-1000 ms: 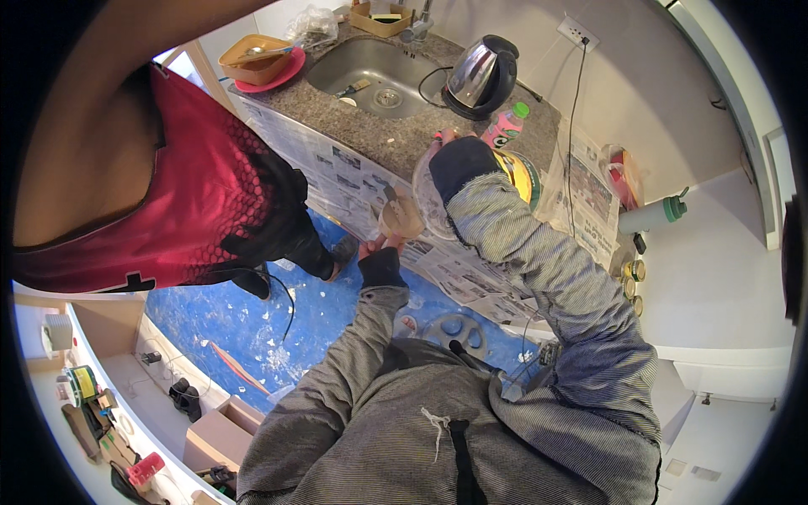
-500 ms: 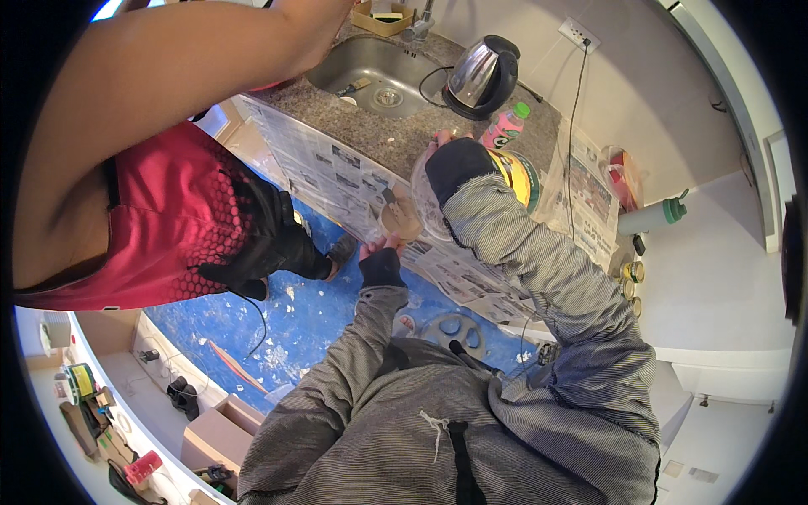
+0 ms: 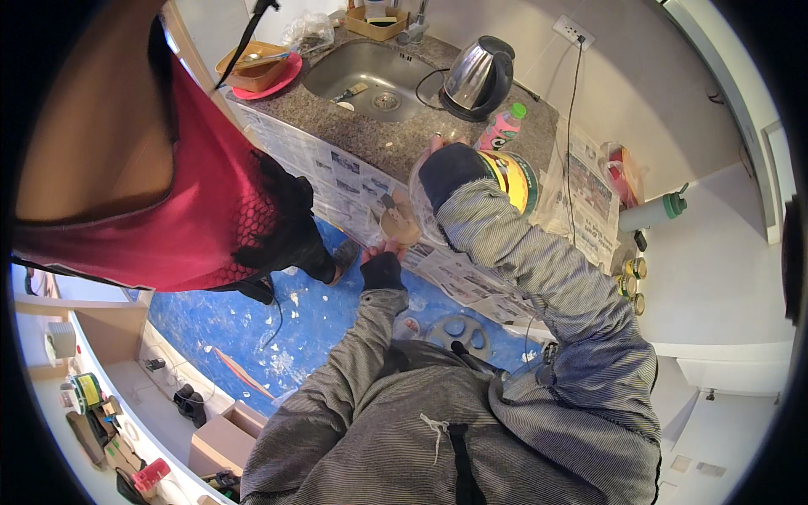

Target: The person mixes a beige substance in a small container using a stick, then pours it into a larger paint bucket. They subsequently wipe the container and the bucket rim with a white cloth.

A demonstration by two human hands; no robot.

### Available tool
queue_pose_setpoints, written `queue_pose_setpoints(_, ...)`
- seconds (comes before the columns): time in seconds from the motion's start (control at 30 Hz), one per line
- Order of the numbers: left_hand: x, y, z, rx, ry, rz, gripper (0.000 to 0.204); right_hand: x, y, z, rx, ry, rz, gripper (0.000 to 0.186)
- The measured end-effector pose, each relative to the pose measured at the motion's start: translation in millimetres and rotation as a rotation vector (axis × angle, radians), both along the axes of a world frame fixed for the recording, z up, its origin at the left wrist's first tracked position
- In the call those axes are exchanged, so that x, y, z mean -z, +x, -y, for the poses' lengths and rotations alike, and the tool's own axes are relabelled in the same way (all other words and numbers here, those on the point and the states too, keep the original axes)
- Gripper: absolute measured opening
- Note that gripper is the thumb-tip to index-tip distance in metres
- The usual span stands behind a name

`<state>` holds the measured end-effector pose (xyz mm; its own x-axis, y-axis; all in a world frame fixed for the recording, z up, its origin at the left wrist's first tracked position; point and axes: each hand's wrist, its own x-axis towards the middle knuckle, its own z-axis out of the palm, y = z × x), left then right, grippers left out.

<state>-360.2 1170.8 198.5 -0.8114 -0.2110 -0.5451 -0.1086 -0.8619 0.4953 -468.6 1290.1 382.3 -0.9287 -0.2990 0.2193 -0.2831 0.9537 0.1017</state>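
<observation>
My left hand (image 3: pixel 380 252) grips a beige cup (image 3: pixel 399 227) with a putty-knife-like tool (image 3: pixel 389 199) in it, beside the newspaper-covered cabinet front. My right hand (image 3: pixel 438 145) is at the rim of a translucent container (image 3: pixel 418 185) on the counter's front edge, its fingers curled and partly hidden behind my cuff. A yellow-labelled tin (image 3: pixel 513 177) stands just right of that cuff. A pink bottle with a green cap (image 3: pixel 498 130) stands behind it, near the steel kettle (image 3: pixel 467 76).
A co-worker (image 3: pixel 194 202) stands close at my left. The steel sink (image 3: pixel 353 67) holds a brush. An orange tub (image 3: pixel 252 71) rests on a pink plate. Blue sheeting (image 3: pixel 219 311) covers the floor, with a cardboard box (image 3: pixel 223 438) at lower left. A cord (image 3: pixel 572 126) hangs from the socket.
The co-worker's arm swung across the counter's left end, then moved away upward, uncovering the orange tub. A black strap or cord now hangs there. My hands have barely moved.
</observation>
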Motion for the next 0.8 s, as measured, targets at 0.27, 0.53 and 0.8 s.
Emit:
queue_pose_setpoints(0.27, 0, -1, 3, 0.007, 0.072, 0.007, 0.039, -21, 2, 19, 0.187, -0.017, 0.071, 0.028)
queue_pose_setpoints(0.53, 28, -7, 7, -0.003, 0.062, -0.031, 0.037, -20, -4, 31, 0.238, -0.034, 0.102, 0.029)
queue_pose_setpoints(0.8, 48, -17, 3, -0.041, 0.155, -0.002, 0.036, -18, -12, 23, 0.273, 0.022, 0.126, 0.034)
